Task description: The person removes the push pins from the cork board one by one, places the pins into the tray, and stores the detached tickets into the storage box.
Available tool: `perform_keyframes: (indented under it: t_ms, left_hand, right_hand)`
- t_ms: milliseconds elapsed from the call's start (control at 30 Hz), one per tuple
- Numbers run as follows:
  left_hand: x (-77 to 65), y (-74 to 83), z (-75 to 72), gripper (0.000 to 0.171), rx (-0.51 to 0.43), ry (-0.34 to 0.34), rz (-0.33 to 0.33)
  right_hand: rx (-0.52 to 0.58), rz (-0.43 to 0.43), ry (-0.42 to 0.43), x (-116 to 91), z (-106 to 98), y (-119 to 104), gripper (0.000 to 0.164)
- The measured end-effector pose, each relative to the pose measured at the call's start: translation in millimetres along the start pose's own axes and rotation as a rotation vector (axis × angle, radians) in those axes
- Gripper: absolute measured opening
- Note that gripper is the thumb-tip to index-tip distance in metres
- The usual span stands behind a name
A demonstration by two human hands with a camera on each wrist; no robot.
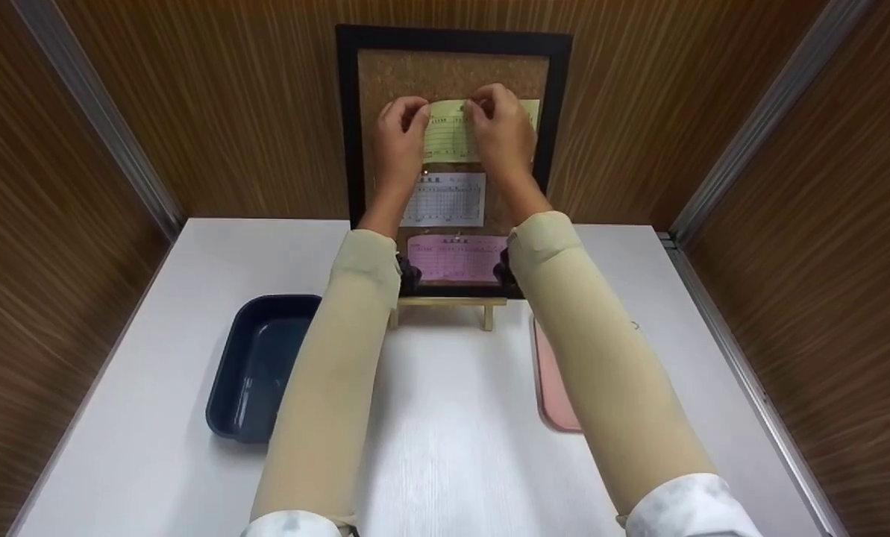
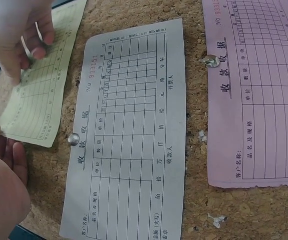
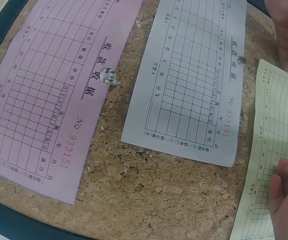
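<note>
A yellow receipt slip (image 1: pixel 448 134) lies against the upper part of a black-framed cork board (image 1: pixel 385 71). My left hand (image 1: pixel 401 138) pinches the slip's left end between thumb and fingers. Over the slip's top middle, my right hand (image 1: pixel 506 134) has thumb and fingertips drawn together on what looks like a clear push pin, mostly hidden by the fingers. Below hangs a white receipt slip (image 2: pixel 128 140), held by a push pin (image 2: pixel 73 139) at its top edge. Lowest is a pink receipt slip (image 3: pixel 48 100) with its own clear push pin (image 3: pixel 108 76).
The board leans on a small wooden easel (image 1: pixel 452 301) against the wood-grain back wall. A dark blue tray (image 1: pixel 221 388) is on the white table (image 1: pixel 445 447) at left, partly behind the left sleeve. At right, a pink tray (image 1: pixel 553 380) is partly under the right sleeve.
</note>
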State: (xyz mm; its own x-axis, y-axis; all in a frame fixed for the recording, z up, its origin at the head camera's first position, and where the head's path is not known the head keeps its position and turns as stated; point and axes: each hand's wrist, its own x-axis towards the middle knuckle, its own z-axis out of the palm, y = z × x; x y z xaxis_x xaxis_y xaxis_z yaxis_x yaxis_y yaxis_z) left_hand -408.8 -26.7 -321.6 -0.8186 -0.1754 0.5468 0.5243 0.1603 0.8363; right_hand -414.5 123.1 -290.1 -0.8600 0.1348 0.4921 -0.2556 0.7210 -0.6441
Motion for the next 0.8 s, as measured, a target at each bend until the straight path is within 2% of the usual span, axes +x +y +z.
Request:
perform_keyframes:
  t_ms: [333, 800]
  left_hand:
    - [0.2, -0.6, 2.7, 0.019, 0.001, 0.002, -0.007]
    - [1.8, -4.5, 4.4, 0.021, -0.055, 0.018, -0.026]
  right_hand:
    - [-0.037, -0.017, 0.011, 0.1, 0.7, 2.8, 0.018]
    - [0.031, -0.016, -0.05, -0.4, -2.5, 5.2, 0.017]
